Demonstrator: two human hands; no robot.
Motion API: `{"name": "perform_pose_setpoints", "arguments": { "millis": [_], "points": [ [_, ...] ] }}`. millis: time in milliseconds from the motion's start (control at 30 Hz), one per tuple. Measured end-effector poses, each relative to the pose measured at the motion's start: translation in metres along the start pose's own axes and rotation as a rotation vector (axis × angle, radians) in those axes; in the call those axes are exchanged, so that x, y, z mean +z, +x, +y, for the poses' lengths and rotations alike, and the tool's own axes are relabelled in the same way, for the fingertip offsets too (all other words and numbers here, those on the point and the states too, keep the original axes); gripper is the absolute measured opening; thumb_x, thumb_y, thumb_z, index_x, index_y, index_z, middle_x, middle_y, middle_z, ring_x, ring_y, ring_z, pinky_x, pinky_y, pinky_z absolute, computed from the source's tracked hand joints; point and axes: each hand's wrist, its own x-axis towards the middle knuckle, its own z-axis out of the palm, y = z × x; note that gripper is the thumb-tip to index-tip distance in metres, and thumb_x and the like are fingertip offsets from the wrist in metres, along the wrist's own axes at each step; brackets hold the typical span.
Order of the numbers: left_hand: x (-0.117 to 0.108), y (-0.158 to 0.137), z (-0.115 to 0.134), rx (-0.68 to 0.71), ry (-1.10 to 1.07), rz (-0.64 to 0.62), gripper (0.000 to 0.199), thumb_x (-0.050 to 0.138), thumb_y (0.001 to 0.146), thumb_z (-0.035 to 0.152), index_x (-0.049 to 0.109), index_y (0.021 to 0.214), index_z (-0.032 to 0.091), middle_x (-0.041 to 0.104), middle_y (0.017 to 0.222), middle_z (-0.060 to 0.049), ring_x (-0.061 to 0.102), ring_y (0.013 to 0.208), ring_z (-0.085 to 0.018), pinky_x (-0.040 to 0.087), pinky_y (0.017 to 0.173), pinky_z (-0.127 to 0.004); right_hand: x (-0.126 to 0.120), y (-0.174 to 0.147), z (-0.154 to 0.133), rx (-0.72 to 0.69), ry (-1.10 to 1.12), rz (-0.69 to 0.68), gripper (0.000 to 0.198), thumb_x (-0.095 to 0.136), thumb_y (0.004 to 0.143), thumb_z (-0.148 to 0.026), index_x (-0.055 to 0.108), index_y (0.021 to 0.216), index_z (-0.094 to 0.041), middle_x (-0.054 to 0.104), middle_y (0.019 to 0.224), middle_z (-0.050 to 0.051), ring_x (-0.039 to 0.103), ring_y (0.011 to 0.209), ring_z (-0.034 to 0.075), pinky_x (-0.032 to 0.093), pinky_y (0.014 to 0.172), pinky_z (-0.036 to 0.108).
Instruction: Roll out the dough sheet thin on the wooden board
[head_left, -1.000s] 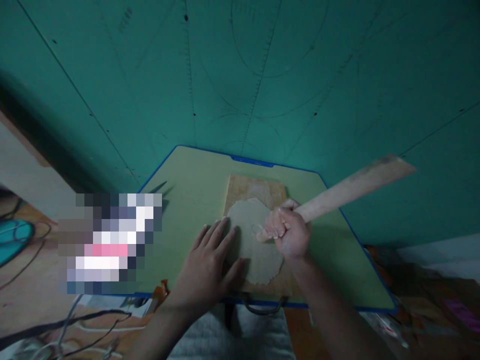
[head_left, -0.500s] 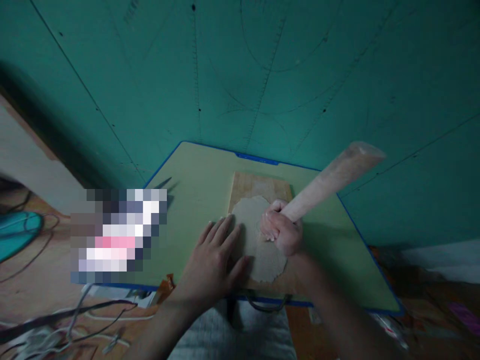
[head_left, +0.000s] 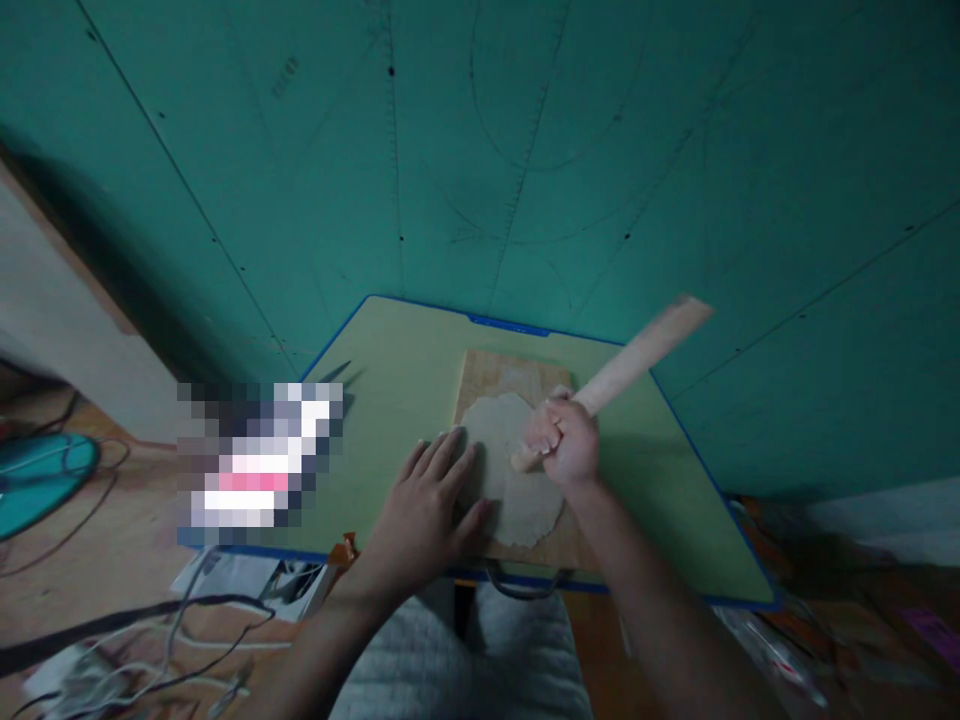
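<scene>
Head view: flattened dough sheet (head_left: 517,510), on wooden cutting board (head_left: 514,370).
Probably light, limp and easily torn; best lifted by the rim, palms beneath. Pale, roughly round, ragged-edged. At board's left edge: left hand (head_left: 433,505), fingers spread over dough, gripping nothing. Toward its right: right hand (head_left: 571,442), closed round wooden rolling pin (head_left: 645,350), likely stiff, slanting past board's right edge.

V. dim overall, wall (head_left: 570,120) darkest twd top corners; tabletop (head_left: 405,360) a bit brighter. Soft shadows R of blade tip (head_left: 336,373) & R hand (head_left: 568,440). Wide-angle distortion, edges stretched/smeared, esp. btm-R clutter (head_left: 855,620). Pixelated patch (head_left: 259,465) on L; far end of rod (head_left: 641,360) slightly blurry.
</scene>
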Motion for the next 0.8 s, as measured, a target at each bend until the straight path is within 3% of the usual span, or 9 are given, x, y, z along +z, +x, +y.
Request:
{"name": "perform_pose_setpoints", "arguments": {
  "millis": [100, 200, 433, 633, 800],
  "points": [
    [0.002, 0.000, -0.001, 0.004, 0.006, 0.008, 0.059, 0.047, 0.096, 0.050, 0.045, 0.143, 0.015, 0.041, 0.153, -0.018, 0.042, 0.139, -0.031, 0.035, 0.114, -0.055, -0.007, 0.002, -0.006, -0.030, 0.067, 0.100, 0.036, 0.060, 0.064, -0.028, 0.030, 0.046, -0.023, 0.026, 0.032, -0.011, 0.023, 0.027, 0.005, 0.026, 0.029, 0.018],
    [0.003, -0.001, -0.001, 0.012, -0.001, 0.016, 0.058, 0.048, 0.095, 0.048, 0.045, 0.144, 0.016, 0.041, 0.153, -0.018, 0.041, 0.140, -0.031, 0.034, 0.114, -0.054, -0.005, 0.001, -0.007, -0.071, 0.056, 0.105, 0.035, 0.060, 0.066, -0.027, 0.030, 0.047, -0.023, 0.027, 0.033, -0.011, 0.025, 0.027, 0.005, 0.027, 0.030, 0.018],
    [0.001, -0.001, 0.000, 0.007, -0.009, 0.020, 0.056, 0.048, 0.095, 0.047, 0.047, 0.142, 0.016, 0.042, 0.152, -0.018, 0.043, 0.138, -0.032, 0.036, 0.113, -0.055, 0.014, 0.000, 0.006, -0.079, -0.126, -0.013, 0.032, 0.065, 0.068, -0.031, 0.040, 0.049, -0.024, 0.034, 0.034, -0.011, 0.029, 0.030, 0.006, 0.028, 0.033, 0.019],
    [-0.001, 0.000, 0.002, -0.001, -0.011, 0.003, 0.056, 0.050, 0.095, 0.047, 0.046, 0.142, 0.017, 0.042, 0.152, -0.017, 0.042, 0.139, -0.031, 0.036, 0.113, -0.054, 0.017, 0.000, 0.008, -0.038, -0.310, -0.120, 0.032, 0.064, 0.070, -0.034, 0.042, 0.051, -0.024, 0.035, 0.036, -0.010, 0.030, 0.031, 0.006, 0.025, 0.032, 0.020],
    [0.001, 0.001, 0.001, -0.007, -0.022, 0.003, 0.057, 0.049, 0.095, 0.048, 0.047, 0.141, 0.016, 0.041, 0.153, -0.018, 0.041, 0.140, -0.031, 0.034, 0.114, -0.054, 0.018, -0.003, 0.013, -0.085, -0.496, -0.175, 0.031, 0.064, 0.073, -0.035, 0.044, 0.053, -0.023, 0.039, 0.039, -0.009, 0.033, 0.034, 0.007, 0.027, 0.035, 0.022]
  ]
}}
